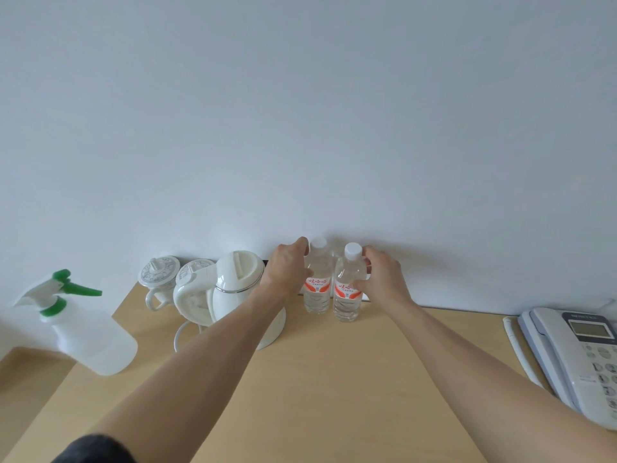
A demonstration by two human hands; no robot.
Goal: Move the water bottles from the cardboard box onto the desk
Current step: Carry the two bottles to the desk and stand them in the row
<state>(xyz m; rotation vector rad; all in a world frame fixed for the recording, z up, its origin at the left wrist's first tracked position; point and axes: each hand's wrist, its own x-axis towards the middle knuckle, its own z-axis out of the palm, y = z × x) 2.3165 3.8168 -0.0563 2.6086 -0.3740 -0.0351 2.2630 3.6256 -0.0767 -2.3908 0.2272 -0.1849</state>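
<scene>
Two clear plastic water bottles w/ white caps and red-and-white labels stand upright, side by side, at the rear of the light wooden tabletop (350,379), close to the white wall (300,111). Left bottle (317,289): left hand (287,272) wraps its upper body, grip curled round the bottle, fingertips near the cap. Right bottle (347,295): right hand (380,275) holds its shoulder, thumb in front, fingers curled behind. Both bottle bases appear to rest on the tabletop. Left of the bottles: white electric kettle (233,289), two white lidded ceramic cups (160,279), translucent spray bottle w/ green trigger (83,329). Far right: white desk telephone (577,359).
</scene>
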